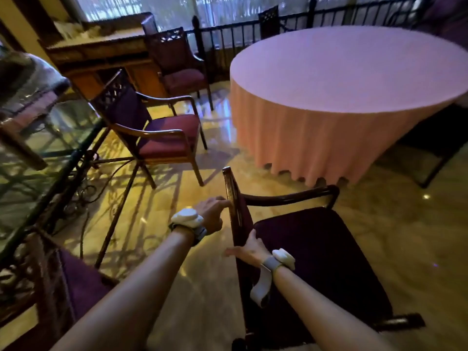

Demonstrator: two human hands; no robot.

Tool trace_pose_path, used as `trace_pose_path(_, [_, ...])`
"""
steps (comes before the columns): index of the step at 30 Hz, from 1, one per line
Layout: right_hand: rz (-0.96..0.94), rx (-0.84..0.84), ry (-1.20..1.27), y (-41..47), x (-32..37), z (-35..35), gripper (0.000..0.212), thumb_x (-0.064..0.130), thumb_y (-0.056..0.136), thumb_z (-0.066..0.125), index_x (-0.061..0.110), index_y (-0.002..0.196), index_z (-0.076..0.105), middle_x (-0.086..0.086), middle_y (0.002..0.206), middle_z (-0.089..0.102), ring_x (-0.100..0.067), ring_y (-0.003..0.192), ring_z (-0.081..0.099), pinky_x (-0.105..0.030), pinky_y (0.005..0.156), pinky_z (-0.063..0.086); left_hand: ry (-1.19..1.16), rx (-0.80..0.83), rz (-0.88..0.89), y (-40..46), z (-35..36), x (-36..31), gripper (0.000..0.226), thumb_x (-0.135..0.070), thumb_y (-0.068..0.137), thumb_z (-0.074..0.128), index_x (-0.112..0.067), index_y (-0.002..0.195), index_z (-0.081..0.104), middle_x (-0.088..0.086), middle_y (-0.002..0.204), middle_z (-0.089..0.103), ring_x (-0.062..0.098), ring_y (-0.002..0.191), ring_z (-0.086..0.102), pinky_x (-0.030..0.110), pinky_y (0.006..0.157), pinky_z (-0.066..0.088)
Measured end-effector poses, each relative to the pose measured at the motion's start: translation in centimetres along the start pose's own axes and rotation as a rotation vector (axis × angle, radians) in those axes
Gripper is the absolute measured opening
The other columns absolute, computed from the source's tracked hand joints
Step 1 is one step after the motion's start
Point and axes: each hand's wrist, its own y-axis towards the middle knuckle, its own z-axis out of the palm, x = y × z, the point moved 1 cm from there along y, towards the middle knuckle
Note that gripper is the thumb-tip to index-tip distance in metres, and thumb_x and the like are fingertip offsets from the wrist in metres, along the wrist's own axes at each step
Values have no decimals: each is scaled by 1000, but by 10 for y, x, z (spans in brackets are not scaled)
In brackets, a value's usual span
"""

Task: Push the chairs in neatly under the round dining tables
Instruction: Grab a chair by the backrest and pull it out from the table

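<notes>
A dark wooden armchair [316, 252] with a purple seat stands in front of me, its seat facing the round dining table [342, 79], which wears a long pink cloth. My left hand [211, 214] grips the top rail of its backrest. My right hand [249, 248] holds the same backrest lower down, thumb on the seat side. Bare floor separates the chair from the table's skirt. Two more armchairs stand away from the table on the left: one [162, 133] in the middle left and one [181, 72] farther back.
A glass-topped table [48, 138] with a wrought-iron base fills the left side. A purple chair [78, 285] sits under it at the lower left. A wooden sideboard [101, 57] and a black railing [228, 39] line the back. Another chair [269, 22] stands behind the round table.
</notes>
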Motion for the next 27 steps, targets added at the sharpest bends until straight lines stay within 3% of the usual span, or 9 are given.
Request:
trace_pose_path(4, [98,30,23,12,13,6,137,47,70,84,6,154,-16,-22,157,25,-36,143,31,-39,110,38,35,62,131,32,-10,19,58,0,82,54,-32,131,56,-3,136,53,25,115,59,34,82,52])
trace_pose_path(7, [176,39,3,24,12,10,116,36,84,75,4,154,-12,-19,154,35,-34,141,37,-36,109,37,104,140,277,57,-16,19,60,-4,79,59,-28,133,56,-1,130,55,25,114,58,34,80,51])
trace_pose_path(9, [206,66,-19,26,10,6,110,32,86,73,4,155,-7,-18,156,32,-33,142,34,-37,114,35,149,195,351,72,-15,16,60,-9,77,62,-28,134,55,-2,134,54,23,124,53,33,89,47])
trace_pose_path(12, [220,118,-83,24,10,-5,109,38,79,77,9,157,7,-13,158,30,-31,145,30,-38,116,32,297,371,457,106,-13,9,64,-20,76,70,-38,135,50,-6,138,50,21,131,48,44,111,36])
trace_pose_path(15, [253,118,-99,20,4,-8,93,41,83,72,12,156,21,-9,159,30,-28,145,29,-34,114,28,456,574,530,133,-15,-4,74,-22,75,79,-36,141,47,-3,139,51,20,128,50,42,112,36])
trace_pose_path(20, [312,42,2,14,14,-2,71,32,96,59,14,156,24,-7,159,31,-25,146,29,-31,114,25,555,655,715,158,3,-10,72,-35,65,87,-32,131,58,-5,123,61,18,110,60,33,87,52])
trace_pose_path(23, [357,-17,149,8,18,5,69,17,89,64,19,152,35,-4,135,53,-24,130,48,-33,108,39,673,686,858,157,13,-9,68,-43,68,84,-31,130,59,-5,121,62,21,112,61,35,91,53])
trace_pose_path(25, [396,-131,200,3,28,16,73,13,83,67,21,150,38,-6,132,57,-26,122,54,-39,102,48,700,705,915,157,22,-6,64,-42,72,83,-26,130,60,-3,118,62,20,107,61,32,87,51])
trace_pose_path(27, [442,-361,146,3,34,37,57,17,88,63,18,143,48,-8,136,55,-30,120,57,-41,98,51,706,693,987,158,28,-6,66,-44,70,84,-27,130,60,-5,120,62,20,107,61,34,89,52])
